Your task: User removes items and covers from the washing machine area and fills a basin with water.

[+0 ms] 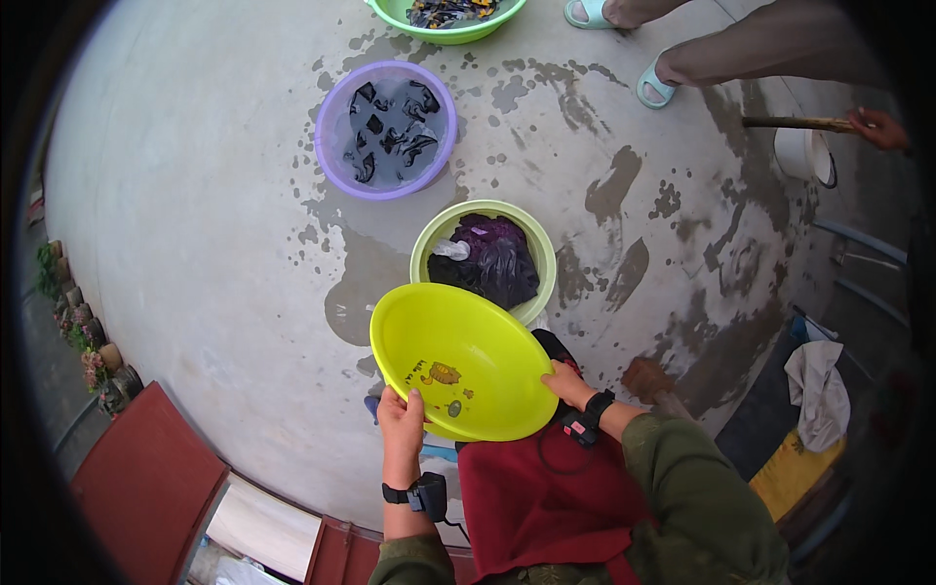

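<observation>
A yellow plastic basin [468,351] with a printed cat picture is held tilted in front of my body. My left hand [402,420] grips its rim at the lower left, and my right hand [570,384] grips the rim on the right side. Just beyond it, partly hidden by its far rim, a pale green basin [545,256] holds dark and purple wet clothes [501,256] and a small white item [452,249]. Farther off, a purple basin [322,139] contains dark cloth [398,139] in cloudy water. At the top edge is a green basin [453,36] with patterned cloth.
Wet patches mark the concrete floor [219,219]. A person in light green slippers [656,84] stands at the upper right; a hand there holds a wooden stick [797,124] by a white bucket [797,153]. Potted plants [91,358] line the left, and a red panel [150,482] stands lower left.
</observation>
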A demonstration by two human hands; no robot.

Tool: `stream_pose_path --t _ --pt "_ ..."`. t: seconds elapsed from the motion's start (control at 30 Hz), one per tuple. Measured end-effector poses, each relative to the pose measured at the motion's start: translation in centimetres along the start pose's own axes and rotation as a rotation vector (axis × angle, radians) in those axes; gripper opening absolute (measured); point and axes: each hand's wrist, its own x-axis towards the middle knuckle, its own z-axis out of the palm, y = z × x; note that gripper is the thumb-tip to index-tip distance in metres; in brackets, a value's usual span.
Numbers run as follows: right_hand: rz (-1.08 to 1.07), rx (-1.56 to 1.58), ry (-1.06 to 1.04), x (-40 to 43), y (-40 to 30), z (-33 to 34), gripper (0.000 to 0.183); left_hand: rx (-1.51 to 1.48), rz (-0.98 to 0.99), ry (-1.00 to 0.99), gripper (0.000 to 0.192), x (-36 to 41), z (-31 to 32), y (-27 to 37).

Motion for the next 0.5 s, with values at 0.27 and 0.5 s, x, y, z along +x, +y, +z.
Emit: stream_pose_path --t 0.27,0.5 --pt "-0.205 0.099 0.1 -4.5 -1.1 -0.5 0.03 -0.381 -0.122 -0.037 0.022 -2.0 -5.9 -3.2" --pt "-0.068 0.742 -0.211 -10.6 -7.4 -1.0 0.033 -0.537 -0.074 -0.038 0.027 -5.5 -7.5 -1.1"
